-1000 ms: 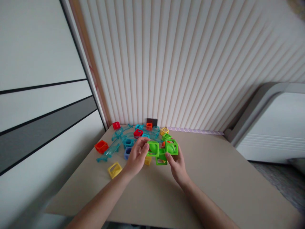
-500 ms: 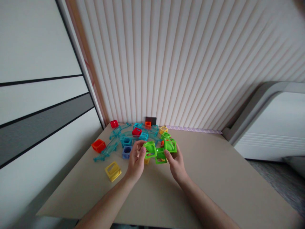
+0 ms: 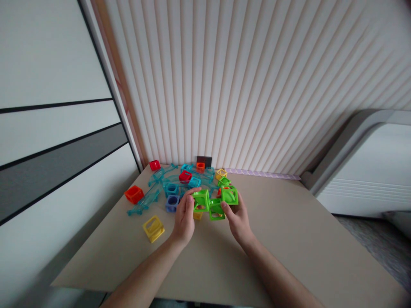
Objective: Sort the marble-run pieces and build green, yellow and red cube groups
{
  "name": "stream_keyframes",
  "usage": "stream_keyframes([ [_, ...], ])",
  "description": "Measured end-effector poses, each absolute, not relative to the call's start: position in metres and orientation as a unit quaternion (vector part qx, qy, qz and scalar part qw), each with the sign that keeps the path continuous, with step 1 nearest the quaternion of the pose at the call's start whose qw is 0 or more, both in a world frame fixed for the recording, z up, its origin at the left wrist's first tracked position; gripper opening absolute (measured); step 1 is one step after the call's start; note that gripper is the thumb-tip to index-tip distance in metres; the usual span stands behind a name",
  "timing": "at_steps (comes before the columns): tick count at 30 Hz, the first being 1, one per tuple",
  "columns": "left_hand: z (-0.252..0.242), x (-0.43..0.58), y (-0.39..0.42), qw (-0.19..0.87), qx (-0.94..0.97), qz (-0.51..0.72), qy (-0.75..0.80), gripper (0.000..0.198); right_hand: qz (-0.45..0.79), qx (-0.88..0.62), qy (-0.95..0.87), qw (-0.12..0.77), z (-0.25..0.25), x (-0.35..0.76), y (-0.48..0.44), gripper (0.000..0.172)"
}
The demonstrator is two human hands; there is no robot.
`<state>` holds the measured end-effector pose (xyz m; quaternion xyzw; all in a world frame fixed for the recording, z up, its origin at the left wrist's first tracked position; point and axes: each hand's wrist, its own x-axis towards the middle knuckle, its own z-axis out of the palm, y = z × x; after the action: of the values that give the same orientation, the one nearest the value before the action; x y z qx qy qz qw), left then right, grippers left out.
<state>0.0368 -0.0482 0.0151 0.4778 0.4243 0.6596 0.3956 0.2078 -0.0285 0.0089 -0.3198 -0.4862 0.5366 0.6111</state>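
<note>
Three bright green open-sided blocks sit side by side between my hands, above the table. My left hand grips the left green block, thumb on its near side and fingers behind. My right hand holds the right green block with the thumb at its lower edge. Between them, a middle green block sits slightly lower, touching both neighbours. A yellow block shows partly beneath the left one. Close to my left hand lies a blue-violet block.
On the table lie teal track pieces, an orange-red block, a yellow block, red blocks and another green block. A dark box stands by the pleated wall.
My left hand and the left green block have turned slightly, so the block shows a different side. My right hand has hardly moved. The view has shifted a little.
</note>
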Motion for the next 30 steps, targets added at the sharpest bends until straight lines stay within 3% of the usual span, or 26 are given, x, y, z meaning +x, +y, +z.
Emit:
stream_keyframes([
  [6, 0.023, 0.036, -0.045, 0.282, 0.547, 0.64, 0.46, 0.047, 0.495, -0.348, -0.53, 0.595, 0.002, 0.207, -0.03, 0.072],
  [12, 0.021, 0.035, -0.042, 0.311, 0.533, 0.63, 0.472, 0.044, 0.486, -0.338, -0.557, 0.583, -0.008, 0.205, -0.035, 0.072],
  [30, 0.024, 0.028, -0.043, 0.142, 0.605, 0.639, 0.454, 0.038, 0.569, -0.293, -0.561, 0.525, -0.005, 0.204, -0.04, 0.079],
])
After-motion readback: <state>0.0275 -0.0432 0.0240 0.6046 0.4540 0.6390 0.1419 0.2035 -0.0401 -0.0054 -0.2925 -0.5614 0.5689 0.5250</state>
